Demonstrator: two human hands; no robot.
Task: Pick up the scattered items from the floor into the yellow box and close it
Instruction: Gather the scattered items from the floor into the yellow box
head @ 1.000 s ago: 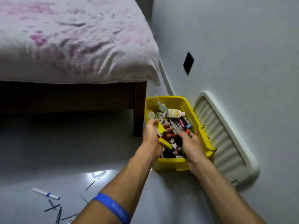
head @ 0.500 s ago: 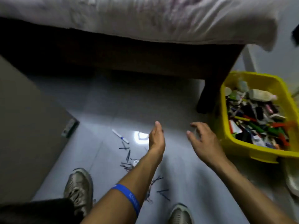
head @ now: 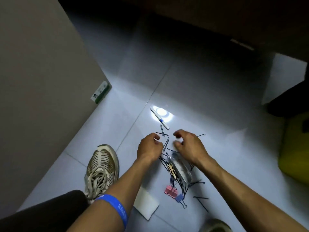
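Observation:
Black hairpins (head: 165,143) lie scattered on the pale tiled floor between my hands. My left hand (head: 149,147) hovers low beside them with curled fingers; a pin inside them is not visible. Just right of it, my right hand (head: 188,144) arches over the pins with loosely bent fingers and holds nothing. Beyond the hands lies a white pen (head: 159,120) with a blue band. Nearer me are a clear plastic case (head: 181,168), a wooden clip (head: 172,170), pink binder clips (head: 170,190), a blue binder clip (head: 179,198) and a white card (head: 145,202). The yellow box (head: 294,148) shows at the right edge.
A tall beige panel (head: 41,64) closes off the left, with a green and white carton (head: 101,92) at its foot. The dark bed frame (head: 217,17) and bed leg (head: 289,101) stand behind. My shoes (head: 102,166) flank the pile.
My view swung left and down from the yellow box to the floor pile. Both hands left the box, crossed over and dropped down above the hairpins, fingers curling.

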